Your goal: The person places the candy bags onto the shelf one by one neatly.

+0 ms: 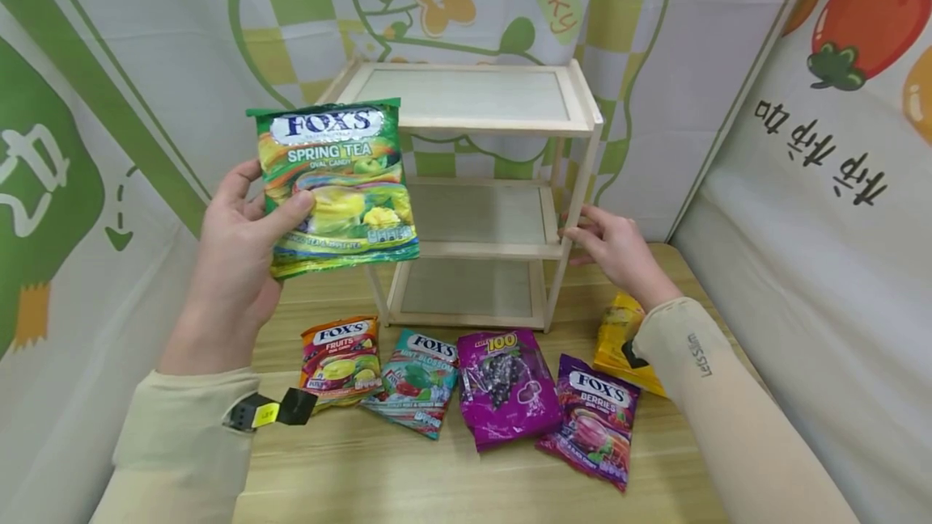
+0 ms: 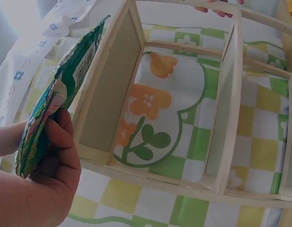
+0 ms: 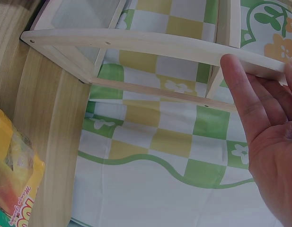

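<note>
My left hand [image 1: 243, 241] grips a green bag of Fox's Spring Tea candy [image 1: 342, 221], thumb across its front and fingers behind. The bag is raised in front of the left end of a pale wooden three-tier shelf [image 1: 502, 251]. In the left wrist view, the candy bag [image 2: 65, 75] appears edge-on beside the top board. My right hand [image 1: 615, 249] holds the shelf's front right post at about the middle tier. In the right wrist view, fingers [image 3: 240, 90] reach around that post [image 3: 174, 49], and the thumb is partly cut off.
On the wooden table [image 1: 349, 467], before the shelf, lie an orange Fruits bag [image 1: 341, 362], a teal Mint Blossom bag [image 1: 417, 382], a purple grape bag [image 1: 506, 390] and a Berries bag [image 1: 593, 423]. A yellow bag [image 1: 619, 334] is partly under the right forearm. Printed curtains [image 1: 794, 184] enclose the table.
</note>
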Action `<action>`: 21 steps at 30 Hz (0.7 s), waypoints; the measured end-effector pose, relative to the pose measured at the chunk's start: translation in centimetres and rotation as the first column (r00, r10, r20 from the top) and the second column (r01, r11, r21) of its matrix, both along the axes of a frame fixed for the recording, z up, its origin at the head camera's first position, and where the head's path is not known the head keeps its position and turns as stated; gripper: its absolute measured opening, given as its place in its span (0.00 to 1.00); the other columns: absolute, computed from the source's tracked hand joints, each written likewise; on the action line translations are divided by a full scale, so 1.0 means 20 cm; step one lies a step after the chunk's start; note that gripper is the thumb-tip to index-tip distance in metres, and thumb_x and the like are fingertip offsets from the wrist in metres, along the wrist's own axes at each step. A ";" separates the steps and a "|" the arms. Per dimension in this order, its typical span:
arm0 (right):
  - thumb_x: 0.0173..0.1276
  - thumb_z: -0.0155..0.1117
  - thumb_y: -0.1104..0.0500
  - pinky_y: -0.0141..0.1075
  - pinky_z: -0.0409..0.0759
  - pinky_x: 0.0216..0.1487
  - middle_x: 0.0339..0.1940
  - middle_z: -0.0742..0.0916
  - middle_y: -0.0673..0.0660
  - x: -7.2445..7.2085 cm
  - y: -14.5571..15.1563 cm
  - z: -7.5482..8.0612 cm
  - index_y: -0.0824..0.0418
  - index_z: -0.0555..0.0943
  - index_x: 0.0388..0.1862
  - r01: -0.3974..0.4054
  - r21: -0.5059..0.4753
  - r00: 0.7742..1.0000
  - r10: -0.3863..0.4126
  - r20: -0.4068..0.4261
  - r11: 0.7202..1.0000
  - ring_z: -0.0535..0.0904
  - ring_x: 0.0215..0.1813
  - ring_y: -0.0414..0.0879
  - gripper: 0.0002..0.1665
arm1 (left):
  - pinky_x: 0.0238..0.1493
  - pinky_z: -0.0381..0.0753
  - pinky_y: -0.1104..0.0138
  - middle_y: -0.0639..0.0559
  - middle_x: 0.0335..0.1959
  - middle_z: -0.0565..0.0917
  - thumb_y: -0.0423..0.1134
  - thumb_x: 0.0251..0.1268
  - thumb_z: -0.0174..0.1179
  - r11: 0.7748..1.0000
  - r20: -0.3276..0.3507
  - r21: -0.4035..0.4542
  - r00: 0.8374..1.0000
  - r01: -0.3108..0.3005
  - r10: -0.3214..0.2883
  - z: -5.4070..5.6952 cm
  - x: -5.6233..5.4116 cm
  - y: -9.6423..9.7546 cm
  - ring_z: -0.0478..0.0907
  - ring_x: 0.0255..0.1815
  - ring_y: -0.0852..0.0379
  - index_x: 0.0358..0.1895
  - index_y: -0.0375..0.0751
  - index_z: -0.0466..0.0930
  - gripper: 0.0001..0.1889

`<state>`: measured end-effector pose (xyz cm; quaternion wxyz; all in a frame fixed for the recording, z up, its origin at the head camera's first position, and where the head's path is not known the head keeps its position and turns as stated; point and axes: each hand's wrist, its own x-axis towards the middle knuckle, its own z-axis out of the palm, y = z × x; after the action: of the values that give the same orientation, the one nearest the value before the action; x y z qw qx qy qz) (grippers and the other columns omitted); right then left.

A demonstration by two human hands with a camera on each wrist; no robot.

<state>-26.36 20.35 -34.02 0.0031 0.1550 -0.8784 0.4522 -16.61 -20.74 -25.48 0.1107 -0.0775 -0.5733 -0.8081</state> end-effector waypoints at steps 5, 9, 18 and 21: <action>0.82 0.54 0.57 0.38 0.90 0.42 0.58 0.86 0.67 0.01 -0.01 0.00 0.63 0.72 0.72 0.003 0.008 1.000 -0.003 -0.008 1.000 0.88 0.49 0.60 0.24 | 0.44 0.89 0.61 0.43 0.54 0.85 0.35 0.66 0.69 1.000 0.008 0.018 1.000 0.014 -0.014 0.00 0.00 0.00 0.89 0.45 0.51 0.70 0.45 0.62 0.33; 0.82 0.54 0.57 0.38 0.90 0.42 0.58 0.86 0.67 0.01 -0.02 0.00 0.63 0.72 0.72 0.000 0.006 1.000 0.000 -0.013 1.000 0.88 0.49 0.59 0.24 | 0.46 0.89 0.61 0.42 0.56 0.84 0.36 0.67 0.69 0.999 0.014 0.025 1.000 0.022 -0.023 0.00 -0.01 0.01 0.89 0.47 0.50 0.71 0.46 0.61 0.34; 0.82 0.54 0.57 0.37 0.90 0.41 0.58 0.86 0.67 0.01 -0.02 0.00 0.64 0.73 0.71 0.000 0.009 1.000 0.000 -0.021 1.000 0.88 0.49 0.58 0.23 | 0.50 0.87 0.60 0.41 0.61 0.81 0.38 0.67 0.69 0.997 0.024 0.049 0.998 0.052 -0.053 0.01 -0.04 0.03 0.87 0.52 0.49 0.73 0.47 0.59 0.36; 0.82 0.54 0.57 0.37 0.90 0.42 0.57 0.86 0.67 0.01 -0.02 -0.01 0.64 0.73 0.71 0.001 0.012 1.000 -0.001 -0.022 1.000 0.88 0.49 0.59 0.23 | 0.50 0.87 0.61 0.41 0.62 0.81 0.39 0.68 0.68 0.996 0.026 0.054 0.997 0.065 -0.066 0.01 -0.04 0.03 0.87 0.52 0.50 0.74 0.47 0.58 0.36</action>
<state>-26.10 20.01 -34.13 0.0122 0.1594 -0.8810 0.4454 -17.50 -20.11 -25.20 0.0783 -0.0821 -0.5502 -0.8273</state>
